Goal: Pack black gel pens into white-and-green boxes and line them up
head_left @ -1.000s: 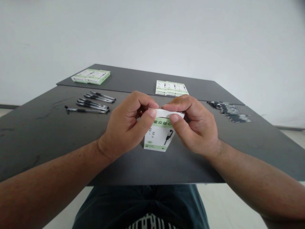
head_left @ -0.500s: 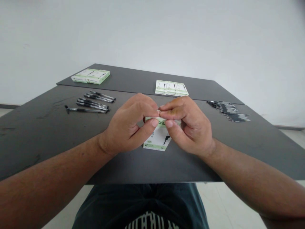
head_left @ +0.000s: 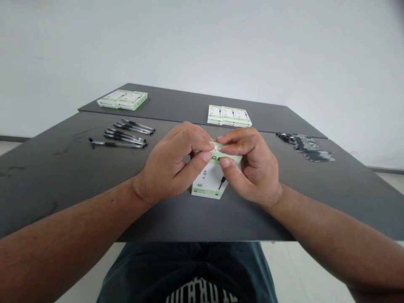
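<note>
A small white and green cardboard pen box point(head_left: 208, 181), printed with a dark pen, lies on the dark table in front of me. Both hands meet at its far end. My left hand point(head_left: 178, 164) pinches the flap at that end between thumb and curled fingers. From the other side, my right hand point(head_left: 252, 164) grips the same flap, its thumb on the near face and its fingertips on the flap's top edge. Part of the box's far end is hidden behind my fingers.
Several black pens point(head_left: 123, 136) lie loosely on the left of the table point(head_left: 94, 202). A denser row of pens point(head_left: 307, 147) lies on the right. Farther back are flat groups of similar boxes, one at left point(head_left: 123, 99) and one near centre point(head_left: 229, 115).
The flap at the box's far end now shows more of its green printed face between my fingertips. My hands have stayed nearly in place; the view has shifted slightly.
</note>
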`<action>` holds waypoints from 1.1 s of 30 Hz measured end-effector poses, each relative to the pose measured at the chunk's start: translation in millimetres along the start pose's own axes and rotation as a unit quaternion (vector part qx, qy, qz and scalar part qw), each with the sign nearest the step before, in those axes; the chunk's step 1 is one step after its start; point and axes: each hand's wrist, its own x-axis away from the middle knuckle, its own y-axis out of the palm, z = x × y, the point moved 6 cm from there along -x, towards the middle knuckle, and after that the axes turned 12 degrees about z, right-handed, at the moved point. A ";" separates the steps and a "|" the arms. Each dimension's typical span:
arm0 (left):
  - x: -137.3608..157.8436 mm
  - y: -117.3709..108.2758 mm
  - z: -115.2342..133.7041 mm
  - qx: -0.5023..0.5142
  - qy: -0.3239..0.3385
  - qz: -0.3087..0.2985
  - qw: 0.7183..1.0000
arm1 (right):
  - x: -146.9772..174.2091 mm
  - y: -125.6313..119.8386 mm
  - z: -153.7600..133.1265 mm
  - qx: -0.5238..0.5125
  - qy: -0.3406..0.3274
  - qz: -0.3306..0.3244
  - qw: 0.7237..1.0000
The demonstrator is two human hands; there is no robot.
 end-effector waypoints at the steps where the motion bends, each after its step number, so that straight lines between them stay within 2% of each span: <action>1: 0.4 -0.1 -0.9 0.003 -0.002 -0.001 1.000 | 1.0 0.9 0.4 0.001 0.001 0.002 1.000; 5: 6.7 4.0 -18.4 0.048 -0.053 -0.006 0.997 | 5.7 3.9 7.7 0.007 0.010 0.001 1.000; 8: 16.1 13.9 -44.5 0.104 -0.160 -0.014 0.982 | 12.1 7.1 29.9 0.023 0.091 -0.015 0.996; 12: 36.2 34.9 -74.9 0.118 -0.343 -0.083 0.928 | 23.9 11.6 70.3 0.010 0.256 -0.017 0.966; 15: 49.7 47.7 -82.8 0.130 -0.427 -0.136 0.885 | 29.5 12.3 95.2 0.000 0.328 -0.002 0.945; 18: 49.0 45.9 -87.8 0.139 -0.439 -0.111 0.881 | 31.8 7.7 118.2 -0.014 0.380 0.011 0.925; 21: 38.9 29.2 -103.6 0.069 -0.437 -0.062 0.895 | 31.2 -4.5 140.1 0.038 0.416 -0.001 0.909; 24: 22.1 7.7 -131.0 -0.047 -0.452 -0.010 0.891 | 30.1 -10.6 155.0 0.183 0.387 -0.121 0.895; 26: 4.6 -0.4 -150.9 -0.089 -0.450 0.021 0.888 | 33.4 -8.4 161.7 0.256 0.361 -0.218 0.870; 29: -27.0 0.7 -181.9 -0.174 -0.426 0.027 0.888 | 39.5 -3.3 166.5 0.276 0.357 -0.279 0.848; 33: -54.5 24.7 -227.4 -0.238 -0.462 -0.017 0.854 | 41.7 0.8 166.9 0.258 0.347 -0.284 0.856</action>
